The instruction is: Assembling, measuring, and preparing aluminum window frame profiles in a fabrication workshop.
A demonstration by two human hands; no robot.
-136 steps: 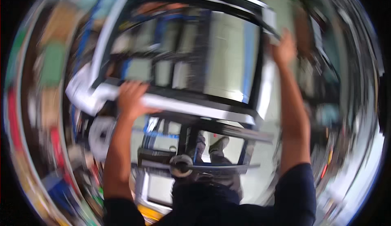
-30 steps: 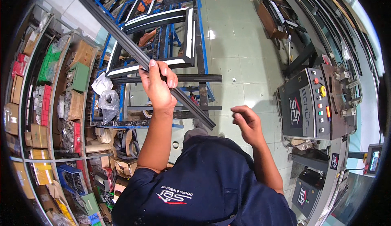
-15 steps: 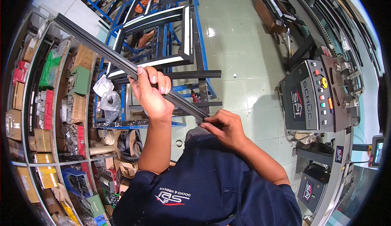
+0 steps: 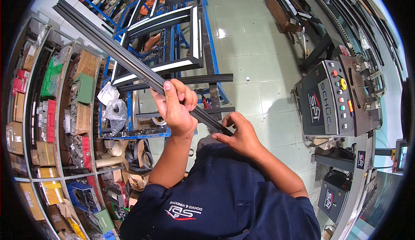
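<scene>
A long dark grey grooved profile bar (image 4: 116, 52) slants from the upper left down to the front of my body. Around its lower half my left hand (image 4: 175, 106) is wrapped, thumb on top. At the near end my right hand (image 4: 239, 132) grips the bar, with thumb and fingers about its tip; part of that end is hidden by the fingers. Beyond the bar, a black rectangular frame with white strips (image 4: 195, 37) lies on a blue metal workbench (image 4: 212, 58). Another dark profile (image 4: 212, 78) rests across the bench, next to my left hand.
To the left stand shelves (image 4: 60, 176) packed with boxes, bins and small parts. A machine control box (image 4: 324, 101) with coloured buttons is on the right. Plastic bags (image 4: 116, 112) hang at the bench's near left corner. Pale tiled floor (image 4: 248, 60) runs between bench and machine.
My left hand has shifted right and slightly down, toward the near end of the bar. The bar's far end has risen up and left, and my right hand has moved slightly.
</scene>
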